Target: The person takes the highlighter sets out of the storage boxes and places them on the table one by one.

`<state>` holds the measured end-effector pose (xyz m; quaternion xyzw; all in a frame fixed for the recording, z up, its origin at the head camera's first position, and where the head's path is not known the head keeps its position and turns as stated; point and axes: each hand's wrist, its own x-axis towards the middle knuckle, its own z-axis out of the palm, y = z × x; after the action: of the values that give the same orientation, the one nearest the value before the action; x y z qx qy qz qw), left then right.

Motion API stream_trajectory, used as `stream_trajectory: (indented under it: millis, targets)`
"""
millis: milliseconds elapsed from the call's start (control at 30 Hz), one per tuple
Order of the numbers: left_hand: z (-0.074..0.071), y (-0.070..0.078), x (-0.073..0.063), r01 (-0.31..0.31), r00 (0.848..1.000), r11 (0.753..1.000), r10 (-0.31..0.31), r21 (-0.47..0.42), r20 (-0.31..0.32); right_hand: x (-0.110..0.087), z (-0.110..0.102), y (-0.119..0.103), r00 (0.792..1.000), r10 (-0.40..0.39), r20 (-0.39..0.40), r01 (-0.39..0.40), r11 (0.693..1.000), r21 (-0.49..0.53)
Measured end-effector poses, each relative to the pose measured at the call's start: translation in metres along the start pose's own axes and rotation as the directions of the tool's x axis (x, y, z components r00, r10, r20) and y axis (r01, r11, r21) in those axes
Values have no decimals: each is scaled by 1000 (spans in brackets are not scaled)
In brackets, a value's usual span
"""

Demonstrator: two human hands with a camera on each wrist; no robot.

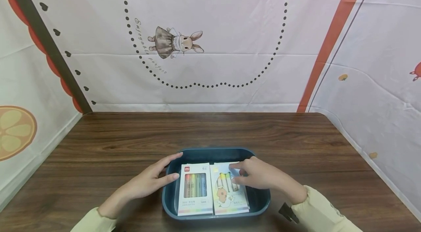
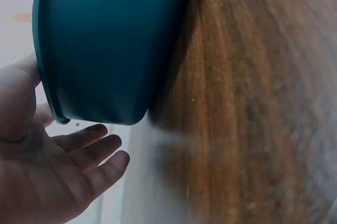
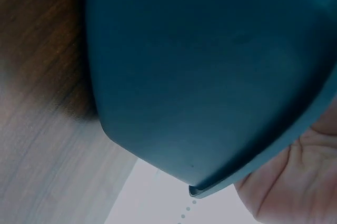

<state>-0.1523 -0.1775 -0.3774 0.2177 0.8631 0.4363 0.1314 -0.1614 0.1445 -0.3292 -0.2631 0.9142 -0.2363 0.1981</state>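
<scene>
A dark blue plastic basin [image 1: 260, 202] stands on the wooden table, with two flat boxes side by side in it. The left one is a white box of coloured markers [image 1: 197, 202], its window showing several colours. To its right lies a pastel marker box [image 1: 227, 208] printed with a cartoon animal. My left hand [image 1: 152, 177] is at the basin's left rim, fingers extended and thumb pointing toward the white box. Seen in the left wrist view, the palm faces the basin wall [image 2: 105, 39]. My right hand [image 1: 258, 173] reaches over the right rim, fingertips at the upper part of the pastel box.
The brown wood-grain table [image 1: 204, 129] extends behind and to both sides of the basin. A white cloth [image 1: 223, 42] with a printed rabbit hangs at the back, and similar cloth covers both sides. Something small and dark [image 1: 288, 212] shows beside the right sleeve.
</scene>
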Motion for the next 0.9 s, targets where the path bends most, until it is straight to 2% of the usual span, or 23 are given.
stream_trajectory:
  millis: [133, 367, 900]
  targets:
    - [0, 0, 0, 24, 1000, 999, -23, -22, 20, 0, 1, -1, 1000, 5, 6, -5, 1000, 20]
    - [-2, 1, 0, 32, 999, 999, -31, -32, 36, -2, 2, 0, 999, 32, 32, -36, 992, 121]
    - [-3, 2, 2, 57, 996, 995, -52, -81, 67, -2, 3, 3, 1000, 2, 27, -6, 987, 161]
